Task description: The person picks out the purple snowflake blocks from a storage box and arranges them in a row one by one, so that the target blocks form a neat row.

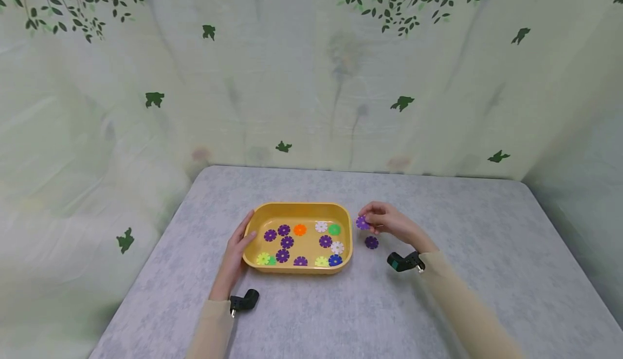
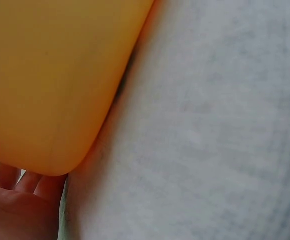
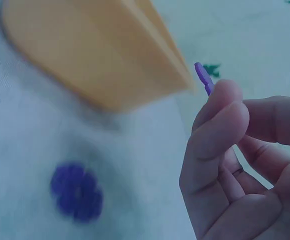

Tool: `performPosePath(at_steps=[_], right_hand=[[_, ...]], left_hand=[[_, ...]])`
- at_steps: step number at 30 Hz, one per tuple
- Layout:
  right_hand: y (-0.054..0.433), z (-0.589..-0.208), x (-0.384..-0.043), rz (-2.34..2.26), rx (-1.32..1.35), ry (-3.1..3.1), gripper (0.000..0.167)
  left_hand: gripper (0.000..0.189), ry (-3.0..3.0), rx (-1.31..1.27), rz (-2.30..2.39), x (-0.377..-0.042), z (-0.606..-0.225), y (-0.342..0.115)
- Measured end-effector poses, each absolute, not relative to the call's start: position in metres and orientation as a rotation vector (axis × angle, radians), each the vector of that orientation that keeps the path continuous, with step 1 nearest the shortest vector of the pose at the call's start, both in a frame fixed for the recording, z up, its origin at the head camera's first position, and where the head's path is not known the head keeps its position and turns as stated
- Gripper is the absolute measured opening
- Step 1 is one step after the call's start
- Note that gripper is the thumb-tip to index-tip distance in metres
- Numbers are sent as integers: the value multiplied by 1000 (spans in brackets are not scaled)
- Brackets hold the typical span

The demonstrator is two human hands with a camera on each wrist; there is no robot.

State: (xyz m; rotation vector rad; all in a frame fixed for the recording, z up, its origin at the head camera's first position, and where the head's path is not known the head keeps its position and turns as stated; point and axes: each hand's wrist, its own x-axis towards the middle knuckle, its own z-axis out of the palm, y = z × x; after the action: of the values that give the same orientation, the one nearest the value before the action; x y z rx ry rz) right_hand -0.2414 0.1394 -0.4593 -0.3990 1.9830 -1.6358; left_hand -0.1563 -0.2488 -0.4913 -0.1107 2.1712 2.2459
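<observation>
A yellow tray point(image 1: 305, 207) lies on the table, with several flower-shaped discs in purple, white, green, yellow, orange and blue on its floor. My left hand point(image 1: 237, 248) holds the tray's left end, thumb over the rim and fingers along the outer wall; the left wrist view shows those fingers point(image 2: 7, 176) against the tray's side. Just right of the tray, my right hand point(image 1: 389, 222) pinches a purple flower disc point(image 1: 362, 223) between thumb and fingertips, raised off the table. In the right wrist view this disc point(image 3: 203, 78) appears edge-on. Below that hand another purple flower disc point(image 1: 371, 243) lies flat.
The grey table point(image 1: 467, 229) stretches to both sides of the tray. Behind it hangs a pale curtain point(image 1: 311, 78) with leaf prints. Each wrist wears a small black camera, one of them the left camera point(image 1: 245, 300).
</observation>
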Motion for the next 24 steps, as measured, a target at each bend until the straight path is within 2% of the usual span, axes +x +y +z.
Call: performPosePath(at_steps=[10, 17, 24], right_hand=[[188, -491, -229, -1534, -300, 2124, 20], [192, -493, -222, -1491, -270, 2153, 19], [185, -490, -219, -1397, -222, 2307, 15]], left_hand=[[52, 2226, -98, 2241, -161, -507, -252], [52, 2187, -119, 2248, -161, -504, -252], [53, 2179, -124, 2228, -153, -485, -247]])
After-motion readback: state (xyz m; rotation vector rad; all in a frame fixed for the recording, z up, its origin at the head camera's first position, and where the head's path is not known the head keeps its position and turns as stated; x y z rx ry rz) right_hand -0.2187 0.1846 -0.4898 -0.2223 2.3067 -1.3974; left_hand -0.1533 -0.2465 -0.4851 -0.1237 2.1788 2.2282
